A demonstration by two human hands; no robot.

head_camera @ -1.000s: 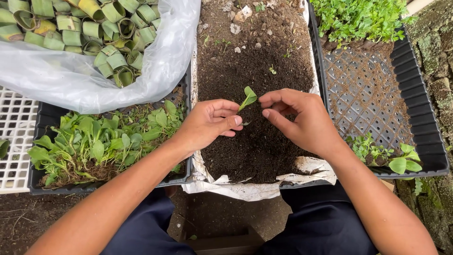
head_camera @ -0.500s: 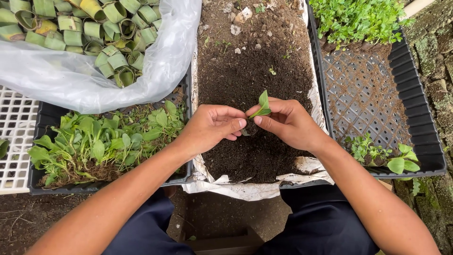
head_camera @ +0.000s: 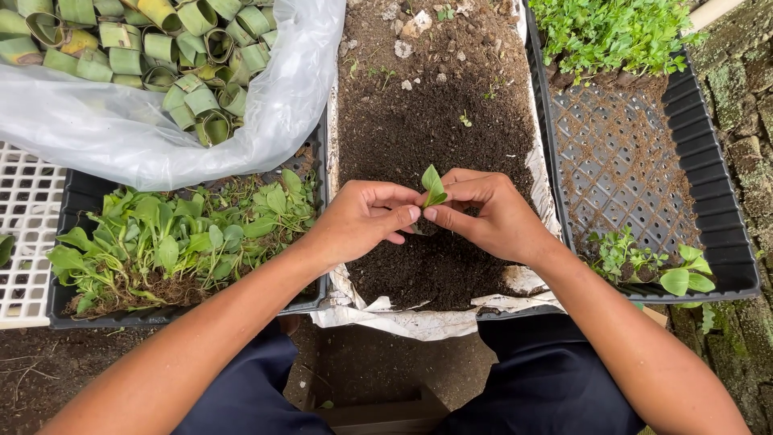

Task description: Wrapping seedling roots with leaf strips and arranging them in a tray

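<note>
Hands: both meet over the soil tray, fingertips touching around one seedling.
Left hand [head_camera: 362, 219]: fingers curled in, thumb and forefinger pinched on the seedling's base from the left.
Right hand [head_camera: 483, 213]: fingers bent, thumb and forefinger closed on the same stem from the right — knuckles toward the camera.
Seedling [head_camera: 433, 186]: small, green, two leaves standing upright above the fingertips (roots hidden between the fingers).
Soil tray [head_camera: 541, 181]: white-lined, filled with dark soil; the seedling sits over its near half, just above the soil. A few tiny sprouts and pale stones lie at the far end.
Plant tray [head_camera: 64, 201]: black, left of the soil tray, packed with leafy green seedlings lying on their sides.
Bag [head_camera: 161, 145]: clear plastic, behind the plant tray, holding rolled green leaf cups [head_camera: 201, 101].
Mesh tray [head_camera: 692, 169]: black, right of the soil tray — mostly bare mesh, greens at the far end and a few at the near corner.
White grid [head_camera: 24, 234]: at the far left edge.
</note>
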